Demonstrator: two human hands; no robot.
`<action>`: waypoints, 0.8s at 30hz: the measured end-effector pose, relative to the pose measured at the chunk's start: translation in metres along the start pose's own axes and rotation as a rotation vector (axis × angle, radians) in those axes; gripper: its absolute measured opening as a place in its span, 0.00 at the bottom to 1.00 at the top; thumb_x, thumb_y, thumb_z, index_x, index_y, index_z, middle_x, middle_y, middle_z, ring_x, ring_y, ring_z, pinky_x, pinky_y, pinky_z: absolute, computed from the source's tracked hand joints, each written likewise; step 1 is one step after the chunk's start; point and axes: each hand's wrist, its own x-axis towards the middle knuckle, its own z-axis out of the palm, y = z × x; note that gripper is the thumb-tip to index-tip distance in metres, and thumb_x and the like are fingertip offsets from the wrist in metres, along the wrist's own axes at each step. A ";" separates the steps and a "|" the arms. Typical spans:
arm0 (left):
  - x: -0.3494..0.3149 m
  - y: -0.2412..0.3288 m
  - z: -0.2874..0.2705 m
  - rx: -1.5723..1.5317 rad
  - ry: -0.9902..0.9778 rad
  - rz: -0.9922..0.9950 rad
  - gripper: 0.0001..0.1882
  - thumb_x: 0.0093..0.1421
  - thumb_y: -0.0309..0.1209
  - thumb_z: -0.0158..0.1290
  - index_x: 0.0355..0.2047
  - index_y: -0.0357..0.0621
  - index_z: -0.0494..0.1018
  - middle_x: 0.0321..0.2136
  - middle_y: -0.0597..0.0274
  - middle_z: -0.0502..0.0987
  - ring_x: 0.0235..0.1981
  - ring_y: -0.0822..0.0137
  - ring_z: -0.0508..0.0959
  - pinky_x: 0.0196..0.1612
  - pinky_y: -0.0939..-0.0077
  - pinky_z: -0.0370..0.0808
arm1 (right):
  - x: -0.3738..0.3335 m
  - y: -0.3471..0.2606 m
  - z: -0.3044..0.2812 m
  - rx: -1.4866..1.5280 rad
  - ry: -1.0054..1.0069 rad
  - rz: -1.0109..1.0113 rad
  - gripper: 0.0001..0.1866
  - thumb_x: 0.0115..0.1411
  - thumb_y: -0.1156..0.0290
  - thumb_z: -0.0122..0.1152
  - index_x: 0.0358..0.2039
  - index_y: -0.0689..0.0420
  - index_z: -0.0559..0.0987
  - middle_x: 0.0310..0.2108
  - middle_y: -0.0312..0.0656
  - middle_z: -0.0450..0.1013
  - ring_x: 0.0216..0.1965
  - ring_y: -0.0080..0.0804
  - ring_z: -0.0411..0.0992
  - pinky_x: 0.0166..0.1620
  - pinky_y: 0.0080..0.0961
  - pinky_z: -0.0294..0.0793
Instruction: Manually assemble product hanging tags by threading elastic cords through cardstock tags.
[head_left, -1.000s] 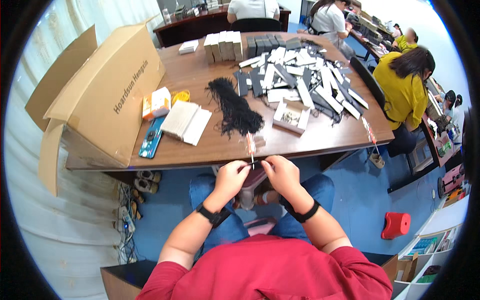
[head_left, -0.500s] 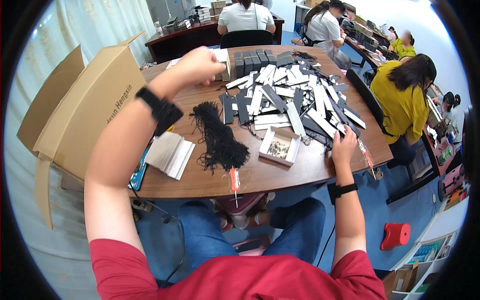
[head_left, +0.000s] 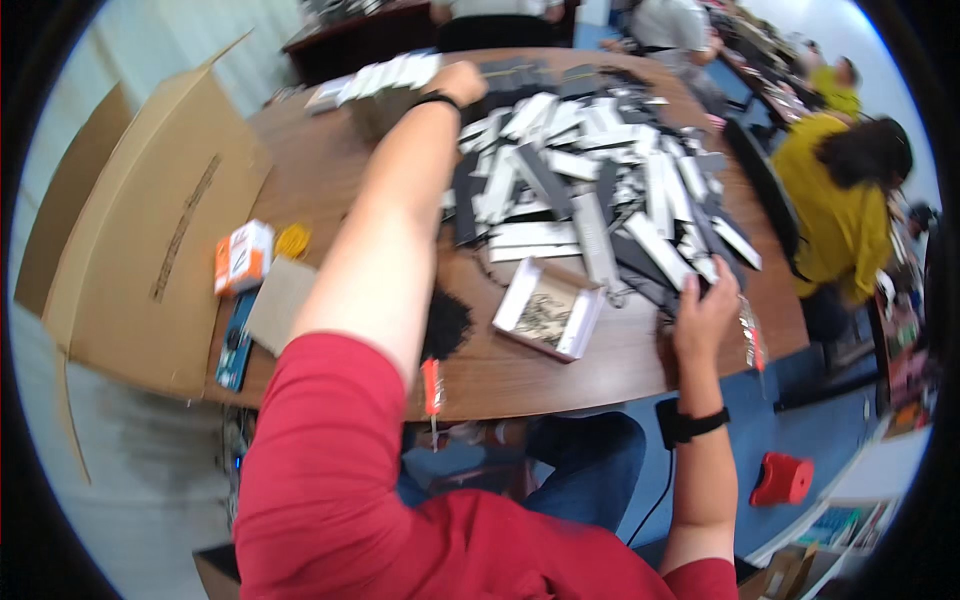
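My left arm stretches across the table, and my left hand (head_left: 462, 82) is at the far side, beside banded stacks of dark cards (head_left: 525, 75). Its fingers are smeared and turned away from view. A row of white-topped card stacks (head_left: 390, 75) stands just left of it. My right hand (head_left: 706, 310) is at the right edge of a heap of black and white strip-like tags (head_left: 590, 170), fingers apart, touching or close to dark tags there. Black cords (head_left: 447, 325) show only partly beside my left arm. A small open box (head_left: 583, 325) holds small metal pieces.
A large open cardboard carton (head_left: 150, 250) stands at the left. Near it are an orange-and-white box (head_left: 243, 257), a yellow roll (head_left: 293, 240) and a blue pack (head_left: 235, 345). Tools with orange handles (head_left: 432, 388) hang at the table's front edge. People sit nearby; a red stool (head_left: 783, 480) stands right.
My left hand has moved forward and right to the dark stacks, its arm now covering most of the cords. My right hand stays by the heap. The whole view has shifted.
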 end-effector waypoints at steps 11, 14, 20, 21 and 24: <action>-0.030 0.020 0.013 -0.061 0.300 -0.322 0.14 0.56 0.30 0.49 0.42 0.42 0.75 0.42 0.51 0.77 0.47 0.53 0.76 0.47 0.63 0.74 | -0.004 0.005 0.005 0.070 -0.074 0.046 0.24 0.61 0.68 0.52 0.56 0.63 0.64 0.53 0.51 0.63 0.55 0.45 0.60 0.57 0.37 0.54; -0.032 0.016 0.007 -0.076 0.304 -0.303 0.12 0.56 0.30 0.48 0.37 0.42 0.78 0.41 0.50 0.78 0.46 0.52 0.76 0.47 0.62 0.74 | -0.005 0.009 0.004 0.028 -0.113 0.050 0.24 0.61 0.68 0.52 0.56 0.63 0.64 0.52 0.51 0.64 0.54 0.46 0.60 0.57 0.37 0.56; -0.029 0.008 0.012 -0.193 0.152 -0.229 0.17 0.55 0.39 0.53 0.38 0.40 0.75 0.38 0.45 0.78 0.41 0.50 0.78 0.43 0.56 0.74 | -0.003 0.005 0.006 0.059 -0.076 0.059 0.23 0.60 0.69 0.53 0.54 0.64 0.65 0.52 0.52 0.64 0.54 0.47 0.60 0.57 0.39 0.55; -0.029 0.006 0.016 -0.207 0.129 -0.222 0.21 0.55 0.44 0.55 0.40 0.39 0.74 0.38 0.44 0.78 0.42 0.49 0.77 0.44 0.56 0.74 | -0.003 0.003 0.004 0.063 -0.083 0.043 0.23 0.59 0.69 0.53 0.54 0.64 0.65 0.51 0.52 0.65 0.53 0.47 0.60 0.57 0.39 0.55; -0.016 0.001 0.027 -0.257 0.132 -0.324 0.28 0.55 0.44 0.56 0.48 0.37 0.65 0.44 0.44 0.75 0.47 0.50 0.75 0.50 0.59 0.71 | -0.002 -0.002 0.000 0.037 -0.079 0.046 0.23 0.58 0.70 0.54 0.53 0.64 0.66 0.49 0.52 0.65 0.52 0.49 0.61 0.56 0.40 0.56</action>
